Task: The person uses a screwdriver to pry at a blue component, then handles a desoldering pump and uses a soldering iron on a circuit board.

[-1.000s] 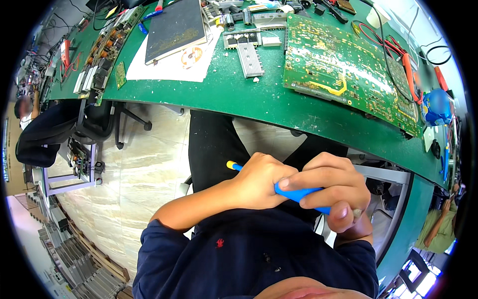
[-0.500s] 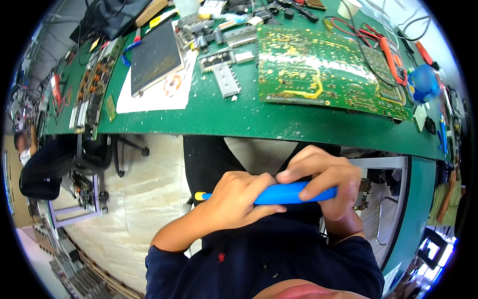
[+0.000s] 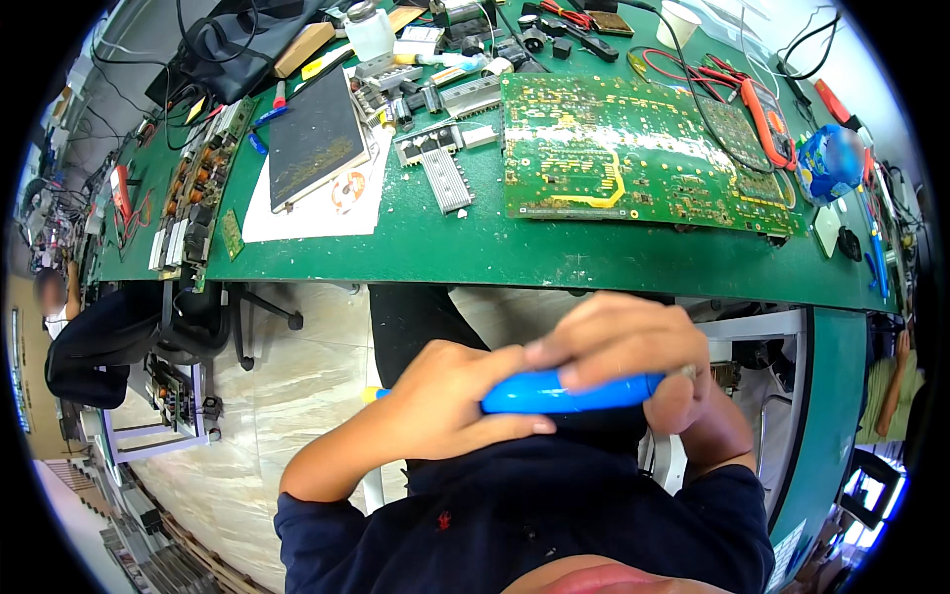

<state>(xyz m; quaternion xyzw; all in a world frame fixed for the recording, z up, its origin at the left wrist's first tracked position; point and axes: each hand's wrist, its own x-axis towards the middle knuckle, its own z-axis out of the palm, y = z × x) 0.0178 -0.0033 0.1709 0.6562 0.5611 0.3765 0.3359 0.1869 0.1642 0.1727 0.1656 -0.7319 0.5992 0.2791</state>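
Above my lap, in front of the bench edge, I hold a blue tube-shaped desoldering pump (image 3: 539, 394) sideways. My left hand (image 3: 445, 401) wraps around its left part, with the thumb stretched along the near side. The pump's yellow end (image 3: 373, 394) sticks out to the left, past the back of that hand. At the right end, my right hand (image 3: 638, 351) has its fingers bent over the top of the tube and its thumb near the end. These fingers are slightly blurred, and the pump's right tip is partly hidden by them.
On the green bench (image 3: 445, 255) lie a large green circuit board (image 3: 564, 148), a dark notebook (image 3: 315, 148) on white paper, metal heat sinks (image 3: 447, 181), and a red multimeter (image 3: 767, 124). A long component board (image 3: 193, 198) lies left. Other people are at both far sides.
My hands and the pump have shifted slightly left. My right fingers have moved left along the top of the tube. The bench sits a little lower in view.
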